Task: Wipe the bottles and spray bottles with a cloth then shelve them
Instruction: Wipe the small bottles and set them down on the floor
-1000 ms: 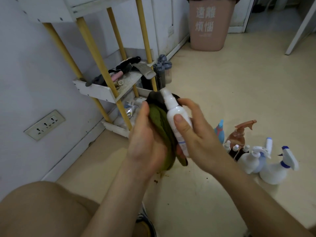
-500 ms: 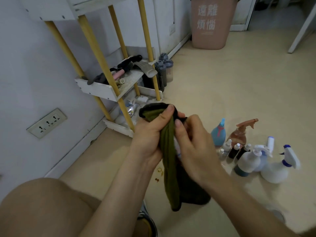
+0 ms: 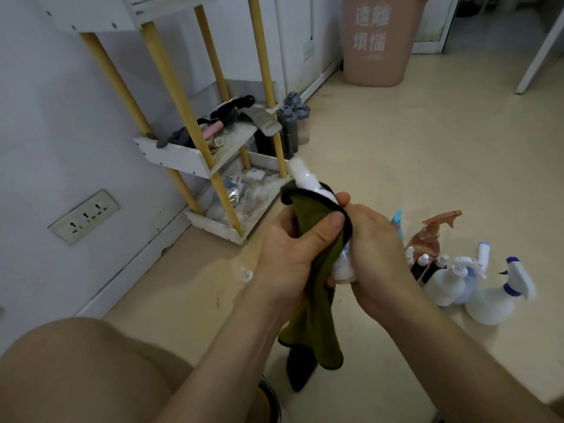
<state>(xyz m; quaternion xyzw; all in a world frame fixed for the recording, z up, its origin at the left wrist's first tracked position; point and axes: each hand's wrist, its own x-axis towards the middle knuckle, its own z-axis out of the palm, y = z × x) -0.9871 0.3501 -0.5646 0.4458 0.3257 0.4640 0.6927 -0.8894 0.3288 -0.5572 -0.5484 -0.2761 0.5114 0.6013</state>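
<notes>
My left hand grips an olive green cloth with a black edge, wrapped around a small white bottle. Only the bottle's cap end above the cloth and its base near my palms show. My right hand holds the bottle's lower part from the right. The cloth's loose end hangs below my hands. On the floor to the right stand several bottles: white spray bottles, an amber spray bottle, a blue one and small dark bottles.
A white shelf rack with yellow posts stands against the left wall, cluttered with brushes and wrappers. Grey lidded bottles stand beside it. A pink bin is at the back. My bare knee fills the lower left.
The bottle's cap end has come back out above the cloth after being covered half a second ago. My left thumb now presses the cloth lower on the bottle.
</notes>
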